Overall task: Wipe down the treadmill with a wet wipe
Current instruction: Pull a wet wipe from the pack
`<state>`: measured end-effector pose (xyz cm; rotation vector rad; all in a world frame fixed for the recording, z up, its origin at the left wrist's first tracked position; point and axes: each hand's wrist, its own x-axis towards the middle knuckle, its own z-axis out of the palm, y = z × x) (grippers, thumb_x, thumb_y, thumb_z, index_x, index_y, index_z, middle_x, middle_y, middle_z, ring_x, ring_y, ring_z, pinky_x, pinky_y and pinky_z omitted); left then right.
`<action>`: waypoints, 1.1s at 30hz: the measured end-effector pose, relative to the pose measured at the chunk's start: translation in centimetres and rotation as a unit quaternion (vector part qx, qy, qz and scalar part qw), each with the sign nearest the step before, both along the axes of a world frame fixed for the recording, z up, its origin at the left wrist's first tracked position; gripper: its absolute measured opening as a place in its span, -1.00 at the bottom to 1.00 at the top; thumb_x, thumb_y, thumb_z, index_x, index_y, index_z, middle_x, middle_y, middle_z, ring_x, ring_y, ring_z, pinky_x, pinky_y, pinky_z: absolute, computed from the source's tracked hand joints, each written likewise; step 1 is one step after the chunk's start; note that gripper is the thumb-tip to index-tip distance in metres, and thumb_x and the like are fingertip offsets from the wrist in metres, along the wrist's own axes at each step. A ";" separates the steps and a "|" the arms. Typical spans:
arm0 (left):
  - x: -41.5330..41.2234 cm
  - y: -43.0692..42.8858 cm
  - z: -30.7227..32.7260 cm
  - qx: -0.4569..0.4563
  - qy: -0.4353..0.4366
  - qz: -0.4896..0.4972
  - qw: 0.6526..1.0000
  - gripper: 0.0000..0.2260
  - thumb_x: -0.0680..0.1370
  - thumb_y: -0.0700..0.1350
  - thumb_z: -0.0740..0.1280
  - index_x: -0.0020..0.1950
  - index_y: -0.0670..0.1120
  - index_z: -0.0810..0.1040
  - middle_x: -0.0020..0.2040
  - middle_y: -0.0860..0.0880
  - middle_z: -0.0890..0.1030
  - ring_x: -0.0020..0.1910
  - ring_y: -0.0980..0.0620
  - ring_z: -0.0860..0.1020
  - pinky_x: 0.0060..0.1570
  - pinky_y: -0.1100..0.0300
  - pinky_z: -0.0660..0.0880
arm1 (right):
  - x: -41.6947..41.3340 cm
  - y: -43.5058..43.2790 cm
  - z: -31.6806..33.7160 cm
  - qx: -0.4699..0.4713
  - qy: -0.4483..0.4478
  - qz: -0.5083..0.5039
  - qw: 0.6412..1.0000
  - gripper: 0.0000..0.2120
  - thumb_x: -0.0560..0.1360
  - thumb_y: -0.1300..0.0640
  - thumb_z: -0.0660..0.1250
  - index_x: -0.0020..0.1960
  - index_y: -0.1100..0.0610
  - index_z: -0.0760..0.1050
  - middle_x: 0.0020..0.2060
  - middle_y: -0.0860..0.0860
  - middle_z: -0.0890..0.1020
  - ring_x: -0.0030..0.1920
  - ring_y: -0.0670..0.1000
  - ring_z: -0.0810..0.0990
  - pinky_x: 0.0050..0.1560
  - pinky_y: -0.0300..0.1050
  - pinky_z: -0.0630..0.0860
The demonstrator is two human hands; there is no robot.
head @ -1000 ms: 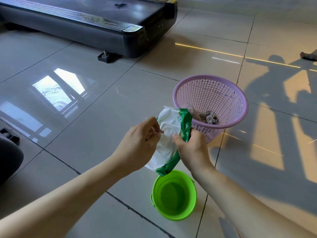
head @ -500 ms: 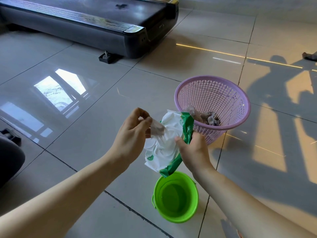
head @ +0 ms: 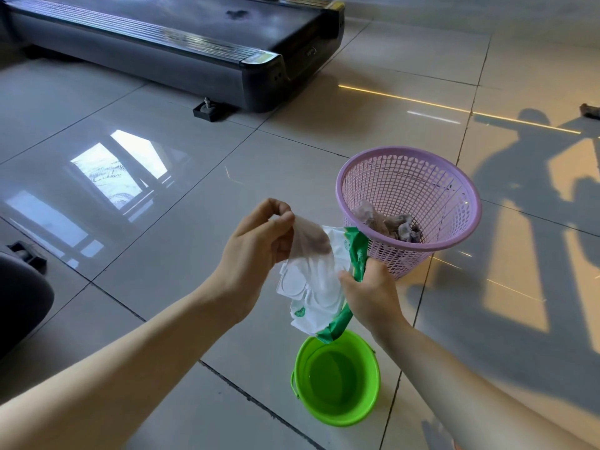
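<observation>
The left hand point(head: 256, 245) pinches the top corner of a wet wipe point(head: 310, 238) between thumb and fingers. The sheet is partly out of the white and green wipe pack point(head: 311, 287), with its lower end inside the opening. The right hand point(head: 370, 293) grips the pack at its green edge, fingers curled round it. Both hands are in the air just left of the purple basket point(head: 422, 190), which stands on the tiled floor point(head: 162, 222) and holds some crumpled greyish wipes point(head: 389, 225). A green bucket point(head: 341, 414) sits in front of the basket, nearer to the person and under the pack. The treadmill point(head: 162, 37) lies well beyond the basket, to its far left — neither hand touches it.
</observation>
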<state>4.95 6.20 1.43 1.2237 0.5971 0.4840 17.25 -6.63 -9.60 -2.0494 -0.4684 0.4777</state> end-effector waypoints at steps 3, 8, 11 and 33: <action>-0.2 1.1 0.3 -0.002 -0.019 0.042 0.999 -0.92 0.60 -0.21 0.27 -0.10 -0.12 0.46 -0.02 -0.33 0.52 -0.01 -0.32 0.57 0.14 -0.31 0.55 | 0.3 0.0 -0.6 -0.010 -0.003 0.007 1.000 -0.77 0.51 0.19 0.39 -0.24 0.17 0.38 -0.38 -0.02 0.45 -0.32 0.06 0.42 -0.23 -0.05 0.35; -0.2 0.9 0.9 -0.042 -0.011 0.061 0.997 -0.79 0.67 -0.27 0.19 -0.15 -0.10 0.46 -0.31 -0.04 0.47 -0.35 0.04 0.46 -0.36 0.25 0.40 | 0.4 -0.3 -1.5 -0.087 -0.008 0.013 0.996 -0.87 0.54 0.20 0.38 -0.10 0.21 0.45 -0.21 0.09 0.56 -0.15 0.15 0.51 -0.11 -0.08 0.38; -0.2 1.2 0.3 0.067 0.072 0.127 0.987 -0.80 0.62 -0.22 0.26 -0.19 -0.04 0.44 -0.30 -0.01 0.42 -0.28 0.02 0.39 -0.35 0.24 0.30 | 0.7 -0.6 -1.3 -0.079 0.034 0.010 0.996 -0.79 0.55 0.19 0.37 -0.20 0.14 0.39 -0.33 0.01 0.48 -0.24 0.09 0.45 -0.24 -0.03 0.33; -0.4 0.2 -3.9 0.411 0.381 -0.097 0.822 -0.43 0.47 0.26 0.47 -0.37 -0.05 0.21 -0.44 0.01 0.23 -0.44 -0.02 0.22 -0.39 0.10 0.17 | 0.1 -1.0 4.2 0.273 0.454 0.099 0.842 -0.80 0.47 0.28 0.41 0.06 0.30 0.71 0.09 0.29 0.69 0.04 0.21 0.71 0.14 0.09 0.65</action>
